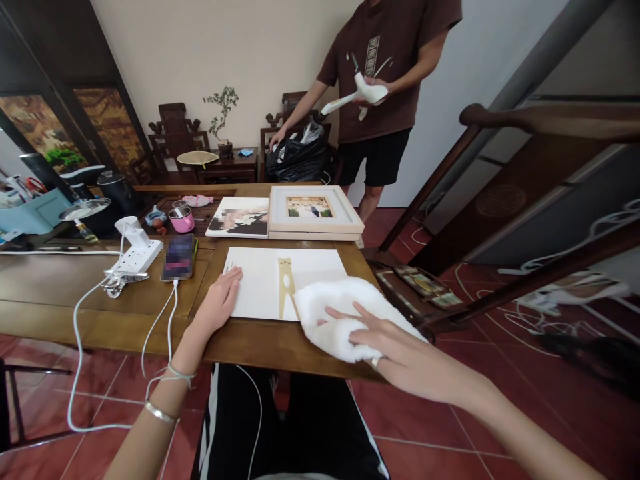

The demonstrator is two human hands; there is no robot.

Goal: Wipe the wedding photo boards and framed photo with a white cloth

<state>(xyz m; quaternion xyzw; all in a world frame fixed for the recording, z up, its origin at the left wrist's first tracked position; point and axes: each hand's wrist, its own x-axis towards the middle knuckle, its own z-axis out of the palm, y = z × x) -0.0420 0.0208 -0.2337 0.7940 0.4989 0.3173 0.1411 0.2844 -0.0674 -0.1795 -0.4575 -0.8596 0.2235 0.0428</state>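
Note:
A white open book or flat panel lies on the wooden table in front of me. On it rests a flat tan piece with a cat-like top and a white oval; whether it is printed or loose I cannot tell. My left hand lies flat over the panel's left edge, holding nothing. Over the panel's right side and the table edge spreads a fluffy white cloth, and my right hand grips it, some fingers stretched across the pile and others sunk into it.
Behind the panel sit a framed photo on a box and a photo book. Leftward are a charging phone, power strip and pink cup. A person holds a white object beside a black bag. A wooden chair stands right.

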